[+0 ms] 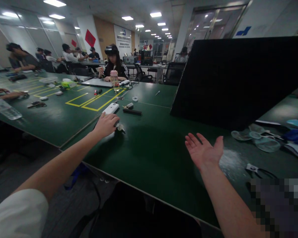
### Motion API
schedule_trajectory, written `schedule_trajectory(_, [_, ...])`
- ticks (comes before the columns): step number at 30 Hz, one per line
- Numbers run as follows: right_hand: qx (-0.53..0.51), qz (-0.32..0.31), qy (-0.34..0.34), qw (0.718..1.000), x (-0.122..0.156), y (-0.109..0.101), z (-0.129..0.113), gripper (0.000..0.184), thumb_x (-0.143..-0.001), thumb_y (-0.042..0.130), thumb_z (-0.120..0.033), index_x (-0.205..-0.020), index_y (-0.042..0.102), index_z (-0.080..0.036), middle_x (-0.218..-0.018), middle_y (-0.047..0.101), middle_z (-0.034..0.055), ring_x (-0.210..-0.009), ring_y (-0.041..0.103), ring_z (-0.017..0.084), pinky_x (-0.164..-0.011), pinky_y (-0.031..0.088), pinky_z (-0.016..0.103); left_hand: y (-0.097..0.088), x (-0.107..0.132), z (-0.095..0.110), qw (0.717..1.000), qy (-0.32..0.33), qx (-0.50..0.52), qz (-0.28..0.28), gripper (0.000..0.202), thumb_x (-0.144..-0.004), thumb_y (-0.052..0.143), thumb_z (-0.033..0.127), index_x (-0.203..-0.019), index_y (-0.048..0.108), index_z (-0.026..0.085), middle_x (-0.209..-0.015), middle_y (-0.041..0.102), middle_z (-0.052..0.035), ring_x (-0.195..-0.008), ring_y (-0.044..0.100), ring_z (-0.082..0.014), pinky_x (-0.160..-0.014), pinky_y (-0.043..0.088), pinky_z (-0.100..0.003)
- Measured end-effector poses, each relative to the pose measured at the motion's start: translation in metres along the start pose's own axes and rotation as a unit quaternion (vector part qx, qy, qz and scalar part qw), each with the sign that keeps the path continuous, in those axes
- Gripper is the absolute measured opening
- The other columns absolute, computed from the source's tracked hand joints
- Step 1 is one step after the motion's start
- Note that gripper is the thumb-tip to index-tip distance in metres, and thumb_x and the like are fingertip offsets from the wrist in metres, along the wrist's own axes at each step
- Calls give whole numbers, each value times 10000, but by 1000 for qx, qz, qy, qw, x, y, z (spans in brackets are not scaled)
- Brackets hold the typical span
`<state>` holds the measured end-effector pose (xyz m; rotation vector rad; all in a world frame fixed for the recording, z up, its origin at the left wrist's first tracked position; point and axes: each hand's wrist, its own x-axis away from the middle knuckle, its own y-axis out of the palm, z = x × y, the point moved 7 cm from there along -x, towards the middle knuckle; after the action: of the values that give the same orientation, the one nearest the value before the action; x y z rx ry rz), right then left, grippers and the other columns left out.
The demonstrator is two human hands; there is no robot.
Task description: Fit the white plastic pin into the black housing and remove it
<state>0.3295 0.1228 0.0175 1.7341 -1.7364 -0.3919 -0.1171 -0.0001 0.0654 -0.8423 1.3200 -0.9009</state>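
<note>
Head view, left hand [106, 125]: reaches out over the counter [149, 145], fingers curled down around a dark object [116, 123]; whether they grip it or only rest on it, I cannot tell.
Dark object: on or just above the counter, partly hidden by the fingers, near a white device [111, 108] and beside a small white piece [120, 127].
Right hand [205, 152]: palm up, fingers spread wide, holding nothing, near a pale patch [232, 162].
Beyond the left hand: a dark bar [132, 111] and a white ring [135, 99].
Step in hand: seemingly handling the dark object left-handed; picking up or setting down is unclear.
Next move: lifting would need fingers closed around it, clear of the white piece.
</note>
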Motion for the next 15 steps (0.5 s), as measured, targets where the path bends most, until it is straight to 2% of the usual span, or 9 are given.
schedule_trajectory(2, [3,-1,-1,1000,0,1,0,816,-765,425,-846,-1273,520,-215,-1284,613,156,-1178,624,302,-876,585,456,5,2,-26,987,-141,54,55,475,-762,653,256,-1229,578,210,-1270,630,-152,-1198,582,-342,-1068,389,-532])
schedule_trajectory(4, [8,-3,-1,1000,0,1,0,812,-764,416,-849,-1266,523,-220,-1283,615,153,-1179,623,301,-884,581,460,19,5,-45,950,-263,137,95,517,-788,658,321,-1267,521,183,-1228,643,-161,-1116,629,-311,-967,482,-461])
schedule_trajectory(6, [15,-6,-1,1000,0,2,1,813,-760,407,-857,-1258,527,-225,-1282,615,150,-1186,618,301,-888,578,463,37,3,-50,908,-330,230,114,533,-821,645,379,-1284,478,176,-1201,654,-150,-1063,655,-265,-923,508,-403])
schedule_trajectory(8, [20,-10,-4,1000,-1,1,1,814,-761,388,-864,-1252,530,-231,-1280,613,147,-1193,612,303,-884,578,468,54,-4,-42,881,-345,305,111,529,-856,615,420,-1294,447,175,-1171,665,-130,-1029,666,-227,-911,512,-368])
schedule_trajectory(10, [23,-12,-7,1000,-1,1,0,804,-768,369,-866,-1248,532,-241,-1276,612,141,-1193,609,304,-870,581,475,68,-14,-23,876,-326,344,86,534,-883,586,445,-1313,417,177,-1141,673,-116,-994,674,-211,-896,516,-361])
schedule_trajectory(12, [22,-13,-10,1000,-2,0,-1,797,-774,356,-865,-1244,536,-247,-1263,614,136,-1183,611,305,-849,586,479,75,-24,4,894,-283,344,47,538,-899,573,446,-1330,392,180,-1133,676,-114,-984,678,-215,-897,516,-373])
schedule_trajectory(15, [11,-12,-13,1000,-2,-1,-5,791,-781,347,-862,-1238,537,-245,-1233,621,135,-1163,617,304,-809,591,470,82,-35,55,939,-190,287,-22,525,-910,570,437,-1339,392,192,-1171,666,-138,-1035,676,-259,-924,508,-411])
